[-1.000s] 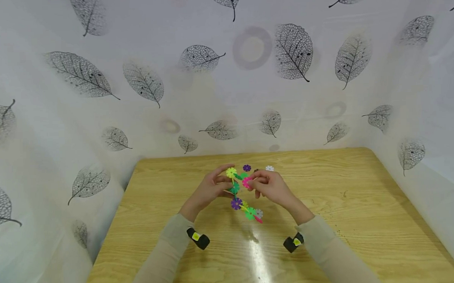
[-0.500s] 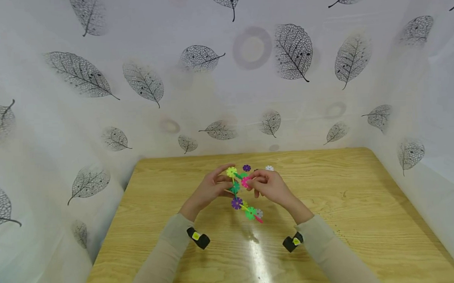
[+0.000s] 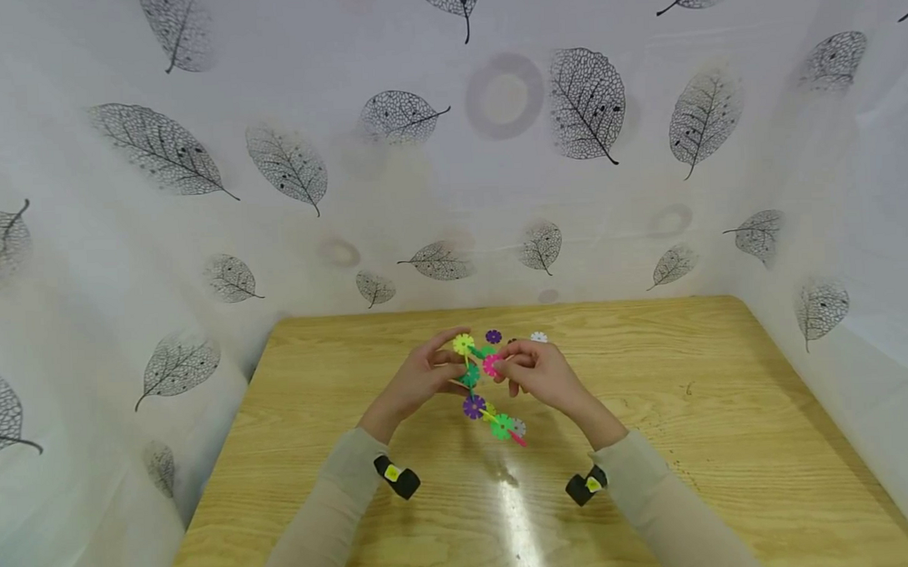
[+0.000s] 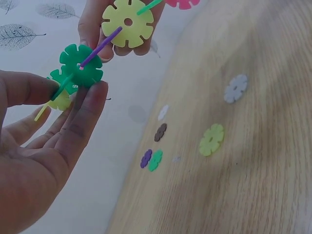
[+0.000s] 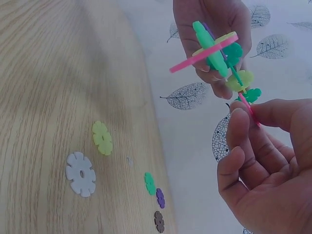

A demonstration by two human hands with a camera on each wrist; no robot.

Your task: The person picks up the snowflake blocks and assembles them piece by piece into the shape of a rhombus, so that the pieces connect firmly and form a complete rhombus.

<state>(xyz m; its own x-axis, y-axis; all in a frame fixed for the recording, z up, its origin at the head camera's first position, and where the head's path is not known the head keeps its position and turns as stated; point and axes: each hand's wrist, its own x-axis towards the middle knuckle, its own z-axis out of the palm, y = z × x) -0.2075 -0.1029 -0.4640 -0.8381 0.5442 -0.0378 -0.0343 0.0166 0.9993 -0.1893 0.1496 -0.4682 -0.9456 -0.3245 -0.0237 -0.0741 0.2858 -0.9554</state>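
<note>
A chain of slotted, flower-shaped plastic discs is held up over the table between both hands. My left hand (image 3: pixel 423 372) pinches a dark green disc (image 4: pixel 80 66) in its middle part, thumb on one side and fingers on the other. From there a purple disc (image 3: pixel 473 407), a light green disc (image 3: pixel 502 427) and a pink one hang toward me. At the far end is a yellow disc (image 3: pixel 463 344), then a green one. My right hand (image 3: pixel 543 376) pinches a pink disc (image 5: pixel 249 109) between thumb and index finger, right against that green disc (image 5: pixel 252 95).
Loose discs lie on the wooden table (image 3: pixel 318 488) beneath and beyond the hands: purple (image 3: pixel 493 336), white (image 3: pixel 539 337), brown (image 4: pixel 160 132), green (image 4: pixel 155 161), yellow (image 4: pixel 211 140) and pale grey (image 4: pixel 235 88). A leaf-print sheet (image 3: pixel 451 192) surrounds the back and sides.
Both hands keep their grip in nearly the same place. The chain's near end has shifted very slightly to the right.
</note>
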